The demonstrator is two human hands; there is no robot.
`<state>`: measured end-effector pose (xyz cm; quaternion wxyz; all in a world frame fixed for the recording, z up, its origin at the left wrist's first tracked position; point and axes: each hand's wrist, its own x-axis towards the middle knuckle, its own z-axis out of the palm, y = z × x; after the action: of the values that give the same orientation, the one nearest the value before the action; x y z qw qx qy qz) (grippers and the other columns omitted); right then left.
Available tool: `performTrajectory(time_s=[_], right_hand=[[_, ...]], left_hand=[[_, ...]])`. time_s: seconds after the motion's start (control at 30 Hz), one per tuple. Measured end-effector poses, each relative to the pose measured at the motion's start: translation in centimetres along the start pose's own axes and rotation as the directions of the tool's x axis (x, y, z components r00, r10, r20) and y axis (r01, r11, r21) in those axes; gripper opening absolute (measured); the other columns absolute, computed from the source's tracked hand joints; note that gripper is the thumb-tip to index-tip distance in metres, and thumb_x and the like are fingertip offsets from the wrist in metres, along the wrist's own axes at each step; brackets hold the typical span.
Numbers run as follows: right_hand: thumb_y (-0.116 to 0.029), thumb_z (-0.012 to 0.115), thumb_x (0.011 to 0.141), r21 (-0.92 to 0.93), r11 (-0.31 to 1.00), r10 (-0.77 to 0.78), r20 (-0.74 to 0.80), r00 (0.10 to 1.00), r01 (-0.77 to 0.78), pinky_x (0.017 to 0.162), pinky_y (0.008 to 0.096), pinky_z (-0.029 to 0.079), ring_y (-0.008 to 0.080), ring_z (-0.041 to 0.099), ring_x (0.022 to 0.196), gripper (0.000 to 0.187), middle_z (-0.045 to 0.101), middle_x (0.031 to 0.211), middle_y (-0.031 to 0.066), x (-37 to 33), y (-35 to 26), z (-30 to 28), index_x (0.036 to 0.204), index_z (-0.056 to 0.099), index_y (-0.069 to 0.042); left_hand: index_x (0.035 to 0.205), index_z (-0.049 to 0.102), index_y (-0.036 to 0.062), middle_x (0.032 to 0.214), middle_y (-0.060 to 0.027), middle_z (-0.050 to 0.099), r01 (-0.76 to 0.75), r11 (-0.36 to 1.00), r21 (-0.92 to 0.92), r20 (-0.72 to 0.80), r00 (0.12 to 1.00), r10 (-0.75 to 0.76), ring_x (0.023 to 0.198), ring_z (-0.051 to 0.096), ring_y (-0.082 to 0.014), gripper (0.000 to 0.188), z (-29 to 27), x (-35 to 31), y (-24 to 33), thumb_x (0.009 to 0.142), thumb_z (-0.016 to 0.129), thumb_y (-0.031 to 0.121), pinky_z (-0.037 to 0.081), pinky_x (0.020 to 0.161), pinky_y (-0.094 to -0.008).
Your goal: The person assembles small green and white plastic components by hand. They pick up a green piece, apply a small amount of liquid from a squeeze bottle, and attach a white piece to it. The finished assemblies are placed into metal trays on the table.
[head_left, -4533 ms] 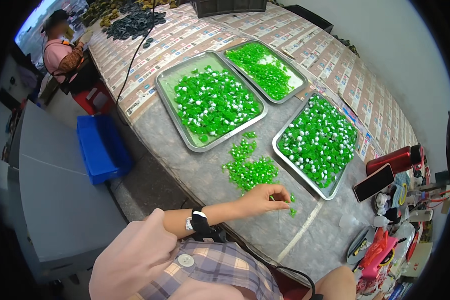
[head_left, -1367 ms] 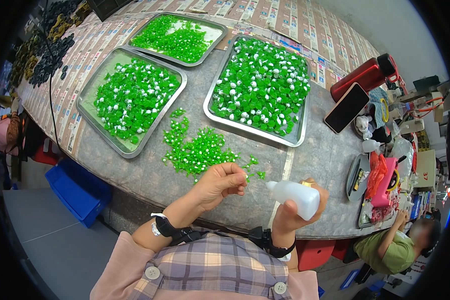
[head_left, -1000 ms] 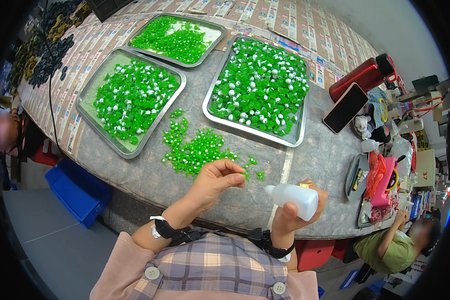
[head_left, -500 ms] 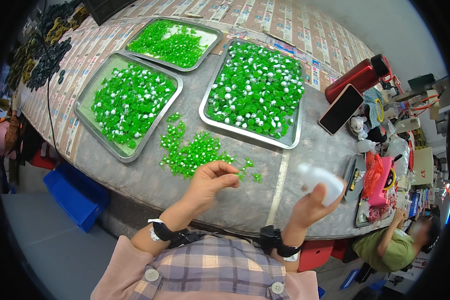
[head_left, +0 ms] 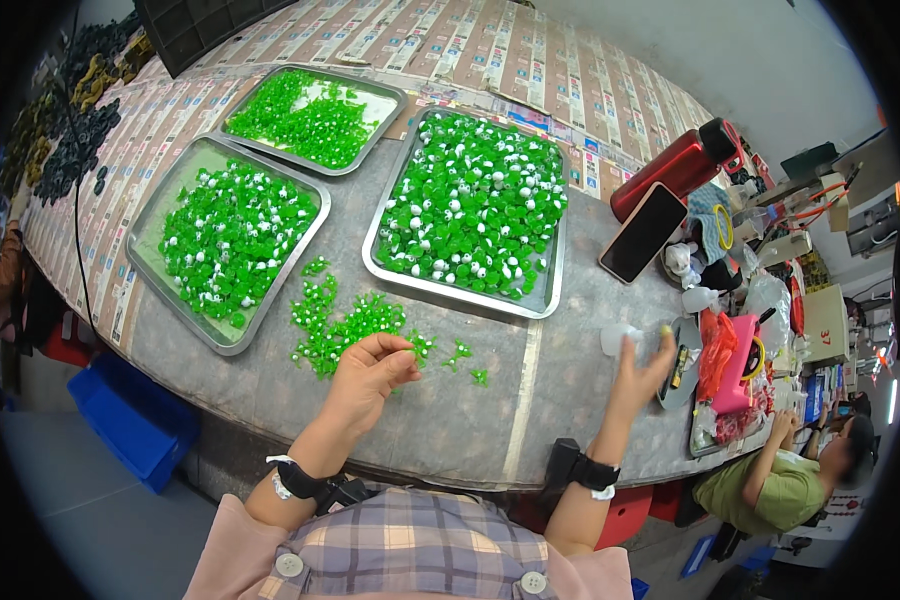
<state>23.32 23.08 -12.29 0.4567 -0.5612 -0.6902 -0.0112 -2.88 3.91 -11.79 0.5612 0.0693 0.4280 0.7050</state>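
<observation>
My left hand (head_left: 370, 378) is closed in a pinch at the near edge of a loose pile of small green pieces with white dots (head_left: 345, 325). Whatever its fingertips hold is too small to make out. My right hand (head_left: 632, 385) has its fingers spread, with a small translucent white bottle (head_left: 618, 340) on the table at its fingertips. Two stray green pieces (head_left: 479, 377) lie between the hands. Beyond the pile stand a metal tray (head_left: 548, 300) heaped with green and white pieces, another such tray (head_left: 228, 345) on the left, and a third tray (head_left: 342, 168) behind it, mostly green.
A red flask (head_left: 670, 175) and a black-screened phone (head_left: 644, 232) stand at the right. Past them are a grey dish (head_left: 678, 392), a pink container (head_left: 736, 365) and mixed clutter. A person in green (head_left: 770, 490) sits far right. A blue bin (head_left: 135, 420) is below the table, left.
My right hand has let go of the white bottle, which now rests on the table, and its fingers have spread. My left hand stays pinched near the pile. The whole view has shifted slightly.
</observation>
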Motion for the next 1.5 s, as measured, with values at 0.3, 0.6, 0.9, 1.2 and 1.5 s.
performTrajectory(time_s=[0.3,0.6,0.9,1.2,1.5], right_hand=[[-0.005,0.059,0.067,0.284,0.931,-0.356,0.567,0.742,0.23,0.063,0.031,0.043,0.0249,0.053,0.07,0.017,0.057,0.079,0.0098,2.5,-9.3,4.6,0.085,0.058,-0.004],[-0.001,0.062,0.066,0.451,0.875,-0.186,0.646,0.74,-0.174,0.064,0.0219,0.043,0.0123,0.056,0.066,0.02,0.058,0.078,0.0071,1.8,-10.8,4.0,0.086,0.057,-0.002],[0.004,0.059,0.072,0.45,0.22,-0.206,0.889,0.409,-0.866,0.069,0.0216,0.045,0.0122,0.057,0.078,0.017,0.058,0.085,0.0073,-4.7,-13.7,-1.0,0.088,0.053,0.001],[0.004,0.059,0.072,0.519,0.29,-0.183,0.854,0.486,-0.804,0.07,0.0227,0.046,0.0135,0.057,0.08,0.017,0.058,0.085,0.0072,-5.9,-14.8,-1.2,0.088,0.054,0.002],[0.003,0.059,0.072,0.508,0.287,-0.178,0.861,0.476,-0.812,0.071,0.0225,0.046,0.0134,0.058,0.081,0.016,0.058,0.085,0.0071,-5.9,-14.8,-1.4,0.087,0.054,0.001]], left_hand=[[0.083,0.054,0.0056,0.072,-0.0025,0.057,0.016,1.0,0.025,0.002,1.0,-0.016,0.065,0.055,-0.0108,0.008,1.0,-0.2,0.2,0.076,0.058,0.006,0.048,0.065,-0.0267],[0.084,0.055,0.0035,0.076,-0.0032,0.057,0.006,1.0,0.017,0.045,0.999,-0.007,0.067,0.056,-0.0113,0.009,0.5,-0.4,0.7,0.076,0.058,0.006,0.048,0.066,-0.0261],[0.084,0.056,0.0026,0.077,-0.0038,0.058,0.082,0.996,0.034,0.127,0.988,-0.085,0.068,0.057,-0.0114,0.01,2.4,-0.7,0.1,0.076,0.058,0.006,0.048,0.065,-0.0238],[0.083,0.056,0.002,0.076,-0.0041,0.058,0.059,0.998,0.035,0.114,0.991,-0.063,0.067,0.057,-0.0115,0.009,2.2,-1.0,0.1,0.075,0.058,0.005,0.049,0.064,-0.0266],[0.082,0.057,0.0013,0.076,-0.0051,0.058,0.005,0.995,0.099,0.13,0.991,-0.018,0.067,0.057,-0.0119,0.008,2.3,-1.2,0.3,0.075,0.059,0.005,0.05,0.063,-0.0256]])
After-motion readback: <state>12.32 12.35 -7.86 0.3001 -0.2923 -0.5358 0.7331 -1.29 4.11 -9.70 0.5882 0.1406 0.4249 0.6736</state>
